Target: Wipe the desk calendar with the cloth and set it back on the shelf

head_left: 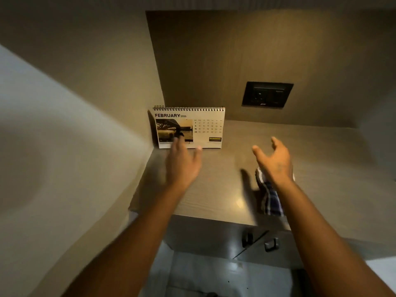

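Note:
A white spiral-bound desk calendar [205, 127], open at February with a bridge photo, stands upright in the back left corner of the brown shelf [321, 168]. My left hand [182, 163] is stretched out just in front of its lower left edge, fingers spread, blurred; whether the fingertips touch the calendar is unclear. My right hand [274, 159] hovers open to the right, holding nothing. A blue and white checked cloth [270, 198] lies crumpled on the shelf below my right wrist, partly hidden by the arm.
A black socket plate [266, 94] is set in the back wall above the shelf. A side wall [107, 103] closes off the left. Below the shelf's front edge are cabinet doors with dark handles [271, 244] and a pale floor.

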Action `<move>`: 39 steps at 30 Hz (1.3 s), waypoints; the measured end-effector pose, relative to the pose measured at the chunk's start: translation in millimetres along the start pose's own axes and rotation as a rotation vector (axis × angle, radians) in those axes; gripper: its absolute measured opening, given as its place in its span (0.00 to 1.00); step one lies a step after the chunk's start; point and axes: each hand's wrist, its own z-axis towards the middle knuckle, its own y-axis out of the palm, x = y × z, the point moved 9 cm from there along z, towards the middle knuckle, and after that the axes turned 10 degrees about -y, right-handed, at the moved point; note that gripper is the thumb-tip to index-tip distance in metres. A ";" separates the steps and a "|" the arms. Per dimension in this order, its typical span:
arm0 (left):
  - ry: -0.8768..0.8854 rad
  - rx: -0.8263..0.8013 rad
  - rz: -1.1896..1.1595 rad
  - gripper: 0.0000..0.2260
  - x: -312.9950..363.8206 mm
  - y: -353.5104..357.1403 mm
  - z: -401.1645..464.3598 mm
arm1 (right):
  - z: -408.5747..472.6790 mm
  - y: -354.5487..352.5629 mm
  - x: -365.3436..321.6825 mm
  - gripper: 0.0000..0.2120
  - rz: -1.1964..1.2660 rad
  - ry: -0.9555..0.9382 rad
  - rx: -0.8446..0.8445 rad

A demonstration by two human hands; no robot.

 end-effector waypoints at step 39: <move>0.508 -0.412 0.606 0.37 81.5 180.1 -143.1 | -38.2 -137.8 173.9 0.32 -0.784 -0.139 -0.171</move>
